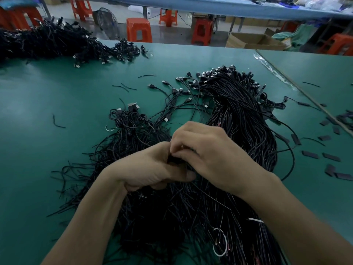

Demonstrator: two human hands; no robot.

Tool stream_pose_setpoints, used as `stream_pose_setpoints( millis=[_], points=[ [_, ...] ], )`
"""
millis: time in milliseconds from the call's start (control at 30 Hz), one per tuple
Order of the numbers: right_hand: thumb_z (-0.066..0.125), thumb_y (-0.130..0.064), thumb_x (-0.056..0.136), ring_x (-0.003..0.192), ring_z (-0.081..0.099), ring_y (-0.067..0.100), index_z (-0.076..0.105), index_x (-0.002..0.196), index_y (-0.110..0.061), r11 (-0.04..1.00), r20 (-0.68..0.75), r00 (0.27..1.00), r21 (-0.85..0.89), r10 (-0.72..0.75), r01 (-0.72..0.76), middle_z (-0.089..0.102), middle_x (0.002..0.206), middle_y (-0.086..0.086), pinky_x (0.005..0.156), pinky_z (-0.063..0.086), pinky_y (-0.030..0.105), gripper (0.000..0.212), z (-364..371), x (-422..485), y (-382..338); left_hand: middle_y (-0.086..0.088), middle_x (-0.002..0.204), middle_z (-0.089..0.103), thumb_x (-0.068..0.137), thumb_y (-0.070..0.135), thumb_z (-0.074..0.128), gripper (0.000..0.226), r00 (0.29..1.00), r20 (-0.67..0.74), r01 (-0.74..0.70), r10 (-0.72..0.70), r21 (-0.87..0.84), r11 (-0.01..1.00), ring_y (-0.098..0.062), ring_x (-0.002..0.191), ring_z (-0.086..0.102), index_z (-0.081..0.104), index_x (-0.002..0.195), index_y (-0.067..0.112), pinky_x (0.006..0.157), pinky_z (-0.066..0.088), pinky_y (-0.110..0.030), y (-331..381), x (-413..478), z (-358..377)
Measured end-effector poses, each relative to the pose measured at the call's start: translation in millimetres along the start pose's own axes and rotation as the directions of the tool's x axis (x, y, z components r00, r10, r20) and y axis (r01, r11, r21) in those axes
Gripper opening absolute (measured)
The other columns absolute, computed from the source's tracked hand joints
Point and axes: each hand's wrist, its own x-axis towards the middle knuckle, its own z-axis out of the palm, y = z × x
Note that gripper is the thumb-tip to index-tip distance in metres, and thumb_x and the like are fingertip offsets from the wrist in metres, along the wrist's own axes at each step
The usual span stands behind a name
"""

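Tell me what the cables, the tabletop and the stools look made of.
Cables: black, matt, flexible jacket, likely plastic or rubber; they loop freely.
Tabletop: smooth green mat with a faint sheen, probably rubber or vinyl.
Stools: orange moulded plastic, going by the glossy highlights.

Factory assembly floor. Long green work table (57, 96) heaped with black cables (238, 115), plugs on ends; second heap (38, 43) at far corner. Orange plastic stools (139, 29) in aisle, another long bench (229, 6) behind, open cardboard box (248, 42), floor fan (107, 18).
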Motion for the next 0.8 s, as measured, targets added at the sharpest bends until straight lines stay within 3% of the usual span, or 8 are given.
stream_pose_setpoints(
  millis=[133,267,433,533,667,733,800],
  points=[
    [0.065,-0.007,0.091,0.084,0.061,0.023,0.07,0.095,-0.011,0.968,-0.068,0.989,-0.226,-0.131,0.113,0.066,0.094,0.002,0.061,0.054,0.046,0.008,4,-7,-3,0.0,0.055,0.035,0.092,0.003,0.064,0.014,0.998,-0.064,-0.02,0.022,0.042,0.999,-0.012,0.046,0.026,0.056,0.082,0.0,0.039,0.025,-0.019,-2,2,0],
    [0.069,-0.005,0.089,0.085,0.057,0.023,0.07,0.096,-0.015,0.946,-0.082,0.991,-0.318,-0.103,0.072,0.066,0.089,0.002,0.062,0.053,0.043,0.012,6,-7,-2,0.001,0.053,0.033,0.091,0.003,0.058,0.025,0.991,-0.132,-0.019,0.017,-0.013,1.0,-0.011,0.045,0.024,0.058,0.068,0.013,0.04,0.024,-0.017,-4,5,4],
    [0.06,-0.005,0.094,0.087,0.051,0.017,0.06,0.095,-0.015,0.983,-0.153,0.987,-0.167,0.052,-0.078,0.062,0.088,-0.004,0.076,0.047,0.032,0.009,8,-2,2,0.002,0.061,0.035,0.083,0.013,0.043,0.028,0.976,-0.184,0.04,-0.12,-0.386,0.922,-0.008,0.044,0.029,0.055,0.06,0.022,0.037,0.025,-0.019,-2,15,4],
    [0.06,-0.012,0.096,0.08,0.048,0.01,0.049,0.093,-0.024,0.985,-0.27,0.951,-0.049,0.149,-0.168,0.051,0.08,-0.015,0.069,0.039,0.021,0.017,9,-1,3,0.001,0.066,0.046,0.082,0.018,0.042,0.017,0.976,-0.217,-0.093,-0.011,-0.461,0.882,-0.012,0.055,0.04,0.058,0.082,0.012,0.046,0.038,-0.021,-3,18,5],
    [0.065,-0.011,0.093,0.073,0.055,0.007,0.046,0.093,-0.027,0.962,-0.444,0.855,0.164,0.268,-0.217,0.056,0.078,-0.012,0.063,0.042,0.014,0.024,14,2,0,-0.007,0.088,0.067,0.1,0.011,0.053,0.015,0.926,-0.352,-0.24,0.136,-0.272,0.932,-0.018,0.079,0.064,0.066,0.106,0.009,0.074,0.056,-0.025,-6,20,7],
    [0.066,-0.01,0.092,0.07,0.057,0.006,0.048,0.09,-0.027,0.938,-0.501,0.8,0.27,0.33,-0.218,0.058,0.077,-0.009,0.059,0.043,0.013,0.024,18,4,-2,-0.005,0.101,0.071,0.099,0.012,0.057,0.014,0.868,-0.449,-0.252,0.212,-0.03,0.967,-0.019,0.094,0.067,0.065,0.11,0.014,0.086,0.055,-0.027,-7,21,8],
    [0.066,-0.011,0.092,0.07,0.06,0.008,0.048,0.086,-0.03,0.898,-0.511,0.756,0.37,0.41,-0.237,0.06,0.077,-0.007,0.061,0.049,0.022,0.027,24,6,-4,0.005,0.101,0.066,0.094,0.023,0.065,0.013,0.771,-0.559,-0.191,0.306,0.255,0.948,-0.01,0.095,0.064,0.063,0.103,0.032,0.084,0.052,-0.024,-9,22,7]
  ],
)
